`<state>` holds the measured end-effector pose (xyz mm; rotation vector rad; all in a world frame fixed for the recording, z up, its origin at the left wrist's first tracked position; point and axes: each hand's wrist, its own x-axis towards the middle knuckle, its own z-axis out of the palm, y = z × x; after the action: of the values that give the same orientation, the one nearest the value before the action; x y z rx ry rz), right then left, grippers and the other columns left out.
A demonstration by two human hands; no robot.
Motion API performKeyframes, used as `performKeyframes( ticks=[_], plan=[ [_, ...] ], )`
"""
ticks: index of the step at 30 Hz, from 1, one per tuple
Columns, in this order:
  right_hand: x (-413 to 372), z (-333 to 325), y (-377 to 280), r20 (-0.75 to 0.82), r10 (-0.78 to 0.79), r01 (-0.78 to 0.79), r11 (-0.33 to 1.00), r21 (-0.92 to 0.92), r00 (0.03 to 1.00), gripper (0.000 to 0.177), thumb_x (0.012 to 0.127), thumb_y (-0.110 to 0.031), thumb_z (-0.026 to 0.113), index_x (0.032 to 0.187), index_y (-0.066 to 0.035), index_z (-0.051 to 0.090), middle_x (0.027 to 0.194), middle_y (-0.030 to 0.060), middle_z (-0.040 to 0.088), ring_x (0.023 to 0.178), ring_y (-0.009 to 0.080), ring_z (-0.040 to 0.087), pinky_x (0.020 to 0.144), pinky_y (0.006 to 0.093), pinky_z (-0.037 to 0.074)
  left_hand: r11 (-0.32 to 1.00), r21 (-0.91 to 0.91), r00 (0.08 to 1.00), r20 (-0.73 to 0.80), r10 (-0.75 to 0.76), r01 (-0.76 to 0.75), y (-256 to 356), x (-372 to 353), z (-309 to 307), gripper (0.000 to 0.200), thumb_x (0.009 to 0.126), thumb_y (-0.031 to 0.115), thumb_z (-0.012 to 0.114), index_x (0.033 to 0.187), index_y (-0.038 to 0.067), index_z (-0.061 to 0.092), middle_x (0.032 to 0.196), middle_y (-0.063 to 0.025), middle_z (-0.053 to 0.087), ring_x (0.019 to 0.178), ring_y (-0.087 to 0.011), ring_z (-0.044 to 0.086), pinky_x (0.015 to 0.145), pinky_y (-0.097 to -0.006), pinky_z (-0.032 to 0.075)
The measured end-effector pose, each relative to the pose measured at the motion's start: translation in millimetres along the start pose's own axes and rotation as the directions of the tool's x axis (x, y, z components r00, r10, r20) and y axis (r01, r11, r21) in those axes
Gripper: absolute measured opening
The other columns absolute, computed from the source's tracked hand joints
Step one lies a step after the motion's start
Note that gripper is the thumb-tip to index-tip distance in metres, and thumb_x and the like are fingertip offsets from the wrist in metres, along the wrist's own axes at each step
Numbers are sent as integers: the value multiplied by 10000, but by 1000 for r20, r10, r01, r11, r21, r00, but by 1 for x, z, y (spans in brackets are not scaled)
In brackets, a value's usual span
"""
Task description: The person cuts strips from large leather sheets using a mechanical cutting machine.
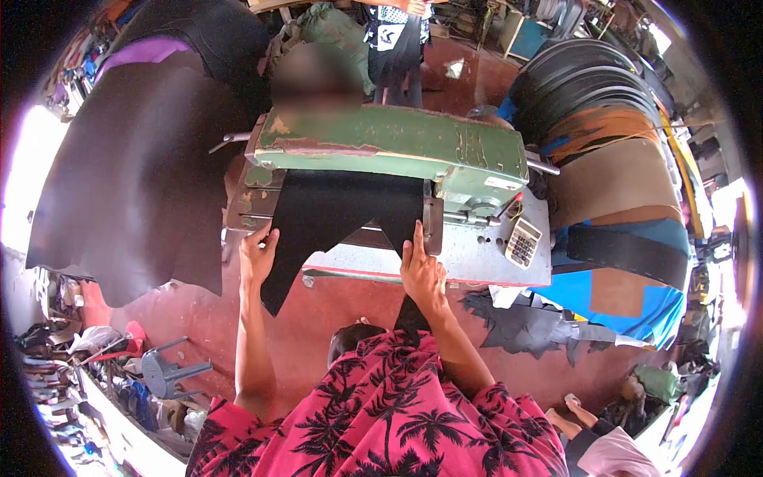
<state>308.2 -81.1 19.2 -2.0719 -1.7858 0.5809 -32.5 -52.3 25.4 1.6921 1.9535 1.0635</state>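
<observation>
A black sheet (342, 207), which looks like leather, lies in the opening beneath the green arm of a heavy machine (381, 147). Its near edge is cut into uneven points, and one flap hangs down on the left. My left hand (258, 253) pinches the sheet's left edge between thumb and fingers. At the right edge, my right hand (424, 274) has its index finger stretched along the sheet and its other fingers curled around the material. Part of the sheet hangs below my right wrist. Its far edge is hidden under the machine.
A calculator (523, 242) rests on the machine's metal table (358, 268), near a red-knobbed lever (510, 205). Large dark sheets (135, 183) drape at left; stacked rolled sheets (612, 175) stand right. A stool (168, 370) lies behind left. Another person (397, 48) stands beyond the machine.
</observation>
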Motion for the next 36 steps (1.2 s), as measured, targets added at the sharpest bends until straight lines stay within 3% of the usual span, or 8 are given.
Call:
performKeyframes(
  ticks=[16,19,23,26,28,30,32,36],
  plan=[
    [-29,-8,12,42,-78,76,995,62,996,656,995,-307,455,1534,-77,161,648,232,647,575,450,627,577,551,506,999,13,999,7,-45,45,3,57,28,340,889,197,687,1181,25,668,887,-191,718,745,-173,671,702,-320,514],
    [-36,-16,8,30,-123,121,990,71,992,585,988,-260,495,1493,-55,285,802,237,681,581,434,618,535,534,478,998,-34,999,-5,-51,50,7,56,30,338,885,196,687,1164,6,673,870,-197,716,733,-170,666,692,-320,512],
    [-39,-16,6,95,-118,105,987,125,989,575,985,-256,500,1489,-64,299,821,263,670,579,437,612,537,535,475,999,-35,999,-30,-32,31,4,57,37,342,884,197,688,1159,-7,672,867,-201,716,729,-168,663,681,-320,511],
    [-35,-6,8,115,-156,151,987,58,981,542,981,-250,508,1463,-63,346,1025,260,662,558,417,602,518,524,467,997,-30,997,-4,-76,76,10,62,39,350,883,201,691,1159,-15,669,848,-194,715,717,-162,651,671,-317,510],
    [-32,6,15,62,-297,300,952,-51,953,517,979,-250,509,1444,-63,381,1094,243,650,566,406,608,509,512,467,988,-36,987,46,-151,153,18,64,38,353,884,208,694,1153,-20,671,813,-178,709,692,-156,633,657,-311,504],
    [-27,0,3,72,-227,220,971,92,971,637,979,-297,499,1518,-87,233,610,216,627,532,413,617,508,529,482,991,-56,993,16,-118,118,14,67,42,350,883,213,697,1151,-12,674,782,-167,697,673,-148,616,645,-307,496],
    [-22,-5,-5,80,-227,220,971,95,971,595,971,-277,517,1492,-87,300,642,214,640,559,407,630,522,519,495,983,-9,982,50,-181,182,12,70,45,401,900,279,687,1188,0,660,909,-179,730,778,-118,642,702,-295,507],
    [0,-6,-38,-65,-428,432,881,194,901,374,946,-189,567,1288,-38,562,830,207,682,694,366,668,618,455,535,973,-36,974,40,-225,226,19,78,49,371,904,259,679,1193,27,666,859,-182,715,743,-119,621,682,-301,498]
  ],
)
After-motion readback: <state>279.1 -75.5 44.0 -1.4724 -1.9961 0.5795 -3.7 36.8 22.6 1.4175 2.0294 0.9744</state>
